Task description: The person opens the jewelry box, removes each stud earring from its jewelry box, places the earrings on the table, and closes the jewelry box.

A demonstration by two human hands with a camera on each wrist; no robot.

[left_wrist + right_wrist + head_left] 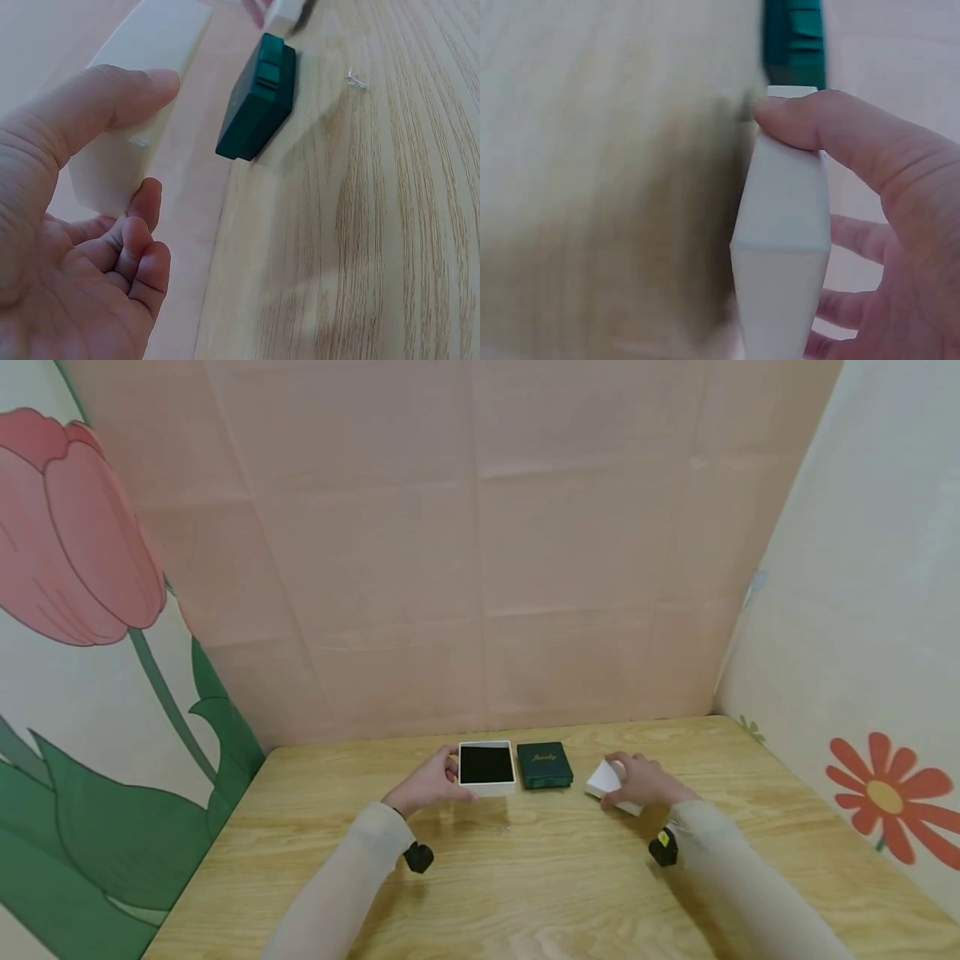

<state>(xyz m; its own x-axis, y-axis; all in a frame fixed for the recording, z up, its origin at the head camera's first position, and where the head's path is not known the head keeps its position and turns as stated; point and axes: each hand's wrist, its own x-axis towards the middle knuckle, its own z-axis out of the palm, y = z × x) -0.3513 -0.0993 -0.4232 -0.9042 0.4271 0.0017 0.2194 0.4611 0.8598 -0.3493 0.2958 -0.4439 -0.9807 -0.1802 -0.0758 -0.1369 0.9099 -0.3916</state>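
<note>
My left hand (426,785) pinches a white open box (487,790) by its left side, thumb on the front wall and fingers behind. Black lining (486,764) fills the inside of this box, which is lifted off the tabletop. On the right, my right hand (643,782) grips a white box lid (784,199) by its edges, low over the table and tilted. Between the two hands lies a closed dark green jewelry box (544,766) with gold lettering on top and a ribbon bow (270,64) at its front.
A tiny whitish strand-like thing (355,80) lies on the wooden table (525,893) in front of the green box. Behind the table rises a pink backdrop (480,568). A flower-printed panel (847,635) stands at the right, with another at the left.
</note>
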